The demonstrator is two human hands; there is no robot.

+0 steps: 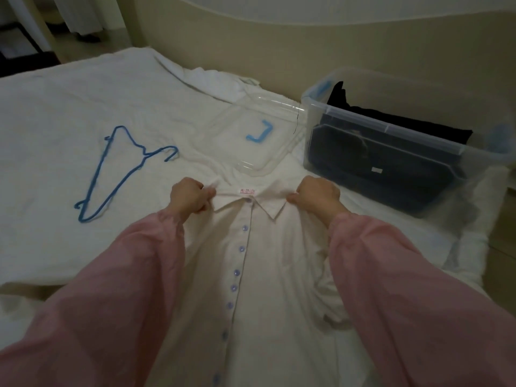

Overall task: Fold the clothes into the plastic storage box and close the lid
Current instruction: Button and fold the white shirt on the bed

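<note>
Shirt [259, 263] shoulders in both hands' pinch

A white button-up shirt [268, 261] lies front up in the lower centre of the frame. It is buttoned, with a row of pale blue buttons down the placket and a pink label inside the collar, which points toward mid-frame. The left hand [190, 198] and right hand [318, 198] pinch it on either side of the collar. At right the clear plastic storage box [391, 127] stands open, holding dark folded clothes [405, 122]. Its clear lid [268, 146] lies flat just left of it.
</note>
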